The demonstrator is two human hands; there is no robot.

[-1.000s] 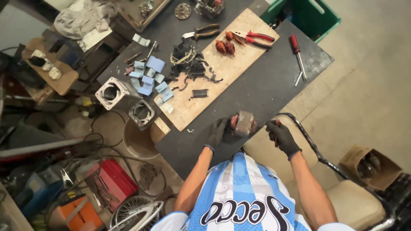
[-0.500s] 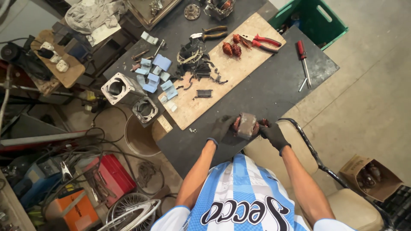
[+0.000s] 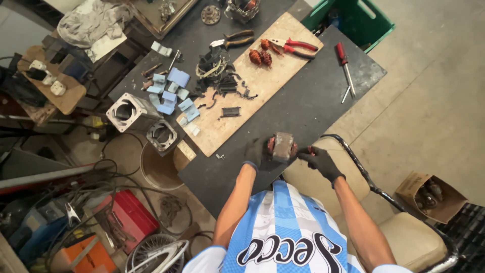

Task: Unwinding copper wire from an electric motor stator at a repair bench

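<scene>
The stator (image 3: 283, 146) is a small blocky metal piece, grey on its outer faces, with reddish-brown copper winding showing at its left side; it sits upright at the near edge of the dark surface (image 3: 313, 108), just below the wooden board; the gloved left hand (image 3: 258, 153) cups it from the left; the gloved right hand (image 3: 318, 161) meets it from the right, fingertips at its lower right corner.
</scene>
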